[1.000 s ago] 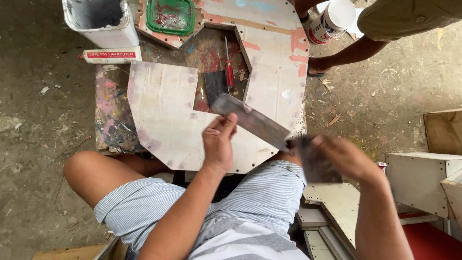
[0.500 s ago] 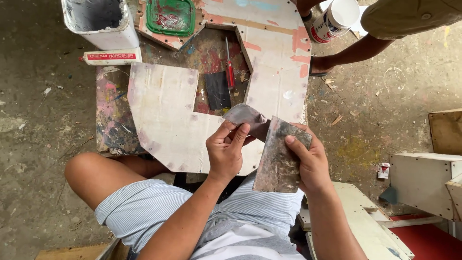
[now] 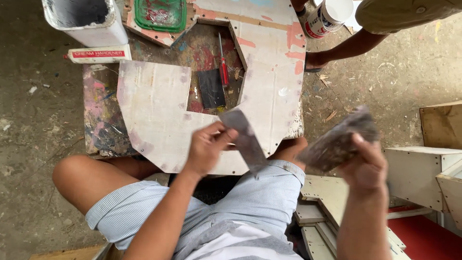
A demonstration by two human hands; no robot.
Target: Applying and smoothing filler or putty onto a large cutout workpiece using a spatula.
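1. Left hand (image 3: 208, 147): fingers pinched on one end of a flat grey scraper blade (image 3: 245, 139). The blade slants away from the grip, down toward the lap.
2. Right hand (image 3: 366, 166): clenched around a dark, crusted flat pad (image 3: 337, 139), blurred; it looks like a second spreader or mixing board caked with filler, but I cannot tell which. It is held well apart from the left-hand blade, off to the right of the work.
3. Just beyond the left grip lies the pale cut panel (image 3: 154, 110), resting on a paint-spattered board (image 3: 103, 120). A second pale panel (image 3: 269, 72) lies beyond and to the right of the grip.
4. Progress, as a judgement: both tools are lifted clear and neither touches a panel. Little fresh filler shows on the panels, perhaps one small white dab on the far one. Spreading looks barely begun, or paused between passes.
5. Count: two tools in hand; two pale panels; one red-handled screwdriver (image 3: 224, 67) and one dark rectangular sheet (image 3: 211, 88) in the gap between panels.
6. Further count, far from the grip: one white square bucket (image 3: 86, 21), one green lid (image 3: 161, 13), one white tube with a red band (image 3: 98, 54), and one white tin (image 3: 327, 17).
7. Another person's arm (image 3: 351, 45) reaches down beside the far panel's edge.
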